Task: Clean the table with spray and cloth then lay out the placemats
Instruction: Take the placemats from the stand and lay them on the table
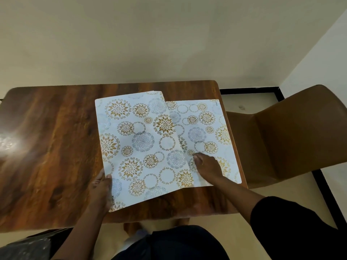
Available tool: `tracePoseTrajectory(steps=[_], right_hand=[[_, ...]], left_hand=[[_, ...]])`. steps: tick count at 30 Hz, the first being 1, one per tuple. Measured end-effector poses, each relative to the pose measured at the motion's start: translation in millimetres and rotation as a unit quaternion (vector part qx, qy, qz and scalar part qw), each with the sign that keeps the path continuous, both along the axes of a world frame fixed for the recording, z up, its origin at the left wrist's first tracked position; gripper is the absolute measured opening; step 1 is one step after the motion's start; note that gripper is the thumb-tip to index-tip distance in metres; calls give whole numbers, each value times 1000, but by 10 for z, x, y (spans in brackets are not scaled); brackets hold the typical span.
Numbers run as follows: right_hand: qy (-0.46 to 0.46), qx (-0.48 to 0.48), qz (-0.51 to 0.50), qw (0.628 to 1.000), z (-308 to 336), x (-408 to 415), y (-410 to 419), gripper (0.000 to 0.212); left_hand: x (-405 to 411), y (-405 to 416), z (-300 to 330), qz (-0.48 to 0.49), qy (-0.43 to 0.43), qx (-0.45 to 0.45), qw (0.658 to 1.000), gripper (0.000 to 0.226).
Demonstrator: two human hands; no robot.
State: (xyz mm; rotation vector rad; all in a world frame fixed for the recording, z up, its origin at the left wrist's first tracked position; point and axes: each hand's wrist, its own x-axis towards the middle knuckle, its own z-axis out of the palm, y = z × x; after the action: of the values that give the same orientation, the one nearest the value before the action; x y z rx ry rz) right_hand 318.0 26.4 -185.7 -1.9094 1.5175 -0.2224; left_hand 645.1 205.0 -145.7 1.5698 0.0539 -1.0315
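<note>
Two white placemats with gold and blue floral circles are on the wooden table (52,139). The left placemat (139,147) overlaps the right placemat (208,128) and is lifted at its near edge. My left hand (100,190) grips the left placemat's near left corner, thumb on top. My right hand (207,164) presses flat on the right placemat, fingertips beside the overlapping edge. No spray bottle or cloth is in view.
A brown chair (293,132) stands at the table's right end. A dark object wrapped in shiny plastic (24,246) sits at the bottom left. A glare patch lies on the table's left side. The wall is just behind the table.
</note>
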Motion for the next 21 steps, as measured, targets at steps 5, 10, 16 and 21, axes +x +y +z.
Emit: tracePoseTrajectory(steps=[5, 10, 16, 21], right_hand=[[-262, 254, -127, 922, 319, 625, -183, 36], [-271, 277, -110, 915, 524, 1172, -179, 28], [-259, 283, -115, 916, 630, 1927, 51, 31], [-245, 292, -145, 913, 603, 2679, 286, 30]], left_hand=[[279, 51, -41, -4, -6, 0, 1000, 43], [803, 148, -70, -13, -7, 16, 1000, 44], [1572, 364, 14, -25, -3, -9, 1000, 44], [2290, 552, 50, -47, -24, -10, 999, 38]])
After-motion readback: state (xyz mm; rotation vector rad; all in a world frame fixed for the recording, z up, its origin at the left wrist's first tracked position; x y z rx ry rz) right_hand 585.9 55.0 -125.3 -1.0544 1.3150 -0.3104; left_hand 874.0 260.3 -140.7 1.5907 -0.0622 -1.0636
